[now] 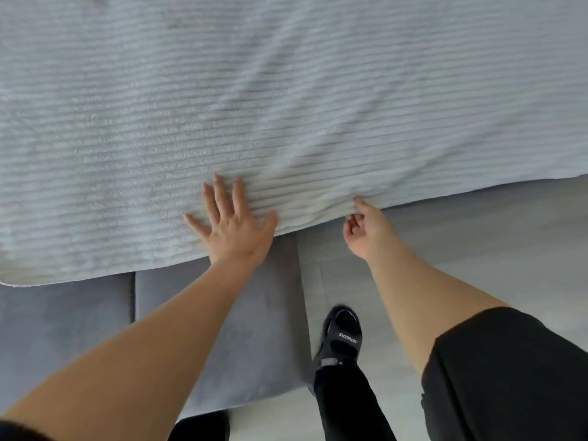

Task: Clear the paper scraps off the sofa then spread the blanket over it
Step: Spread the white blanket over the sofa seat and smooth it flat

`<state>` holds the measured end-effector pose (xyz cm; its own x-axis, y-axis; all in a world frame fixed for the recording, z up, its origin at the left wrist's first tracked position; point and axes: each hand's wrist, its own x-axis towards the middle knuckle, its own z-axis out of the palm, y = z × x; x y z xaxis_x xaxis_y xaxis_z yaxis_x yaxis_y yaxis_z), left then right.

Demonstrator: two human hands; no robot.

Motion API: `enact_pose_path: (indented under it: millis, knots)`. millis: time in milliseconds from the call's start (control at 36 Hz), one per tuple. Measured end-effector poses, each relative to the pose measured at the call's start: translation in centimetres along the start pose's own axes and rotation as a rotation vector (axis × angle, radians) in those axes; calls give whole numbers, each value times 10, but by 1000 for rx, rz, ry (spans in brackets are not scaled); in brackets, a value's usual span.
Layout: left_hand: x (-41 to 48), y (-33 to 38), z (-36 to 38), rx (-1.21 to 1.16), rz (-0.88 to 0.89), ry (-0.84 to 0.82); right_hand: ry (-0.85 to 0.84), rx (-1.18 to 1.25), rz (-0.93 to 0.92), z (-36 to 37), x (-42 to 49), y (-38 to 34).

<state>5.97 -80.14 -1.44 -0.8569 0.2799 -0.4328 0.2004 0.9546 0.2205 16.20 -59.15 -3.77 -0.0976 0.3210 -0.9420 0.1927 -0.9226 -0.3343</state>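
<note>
Blanket (286,106) is already laid over most of the sofa (248,329), ribbed side up, w/ no paper scraps in view, so clearing looks done. Left hand (234,229) lies flat on the blanket near its front edge, fingers (219,192) spread, gripping nothing. Right hand (362,229) pinches the blanket hem, other fingers curled. Front seat strip is bare and wrinkles fan out from the pinch; left to do, prob. tugging it forward and smoothing.
</note>
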Motion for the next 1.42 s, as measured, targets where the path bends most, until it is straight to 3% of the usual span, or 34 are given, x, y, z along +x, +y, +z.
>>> enact_pose_path:
  millis: [167, 361, 556, 667, 834, 1000, 1056, 1139, 1250, 1334, 1417]
  knots:
    - [-10, 9, 20, 80, -104, 8, -93, -30, 72, -58, 11, 12]
    - [-9, 12, 12, 109, -157, -66, -209, -212, 147, -67, 17, -40]
    - [-9, 13, 15, 135, -156, -81, -32, 63, -92, -79, 24, -125]
    - [-8, 15, 18, 150, -155, -76, 58, 60, -128, -105, 26, -130]
    - [-8, 15, 12, 147, -155, -115, 49, 92, -137, -120, 19, -118]
    - [-5, 31, 4, 147, -244, -152, -22, 110, -100, -141, 31, -171]
    - [-2, 52, 4, 83, -217, -125, -28, 149, -124, -153, 41, -198]
    - [1, 98, 7, 100, -10, -66, -38, 184, -157, -167, 58, -228]
    - [9, 209, 30, 150, 260, 24, -30, 233, -115, -194, 80, -256]
    - [21, 309, 58, 218, 390, -34, -50, 279, -37, -227, 96, -263]
    - [29, 375, 88, 285, 362, -118, -143, 212, 24, -253, 106, -264]
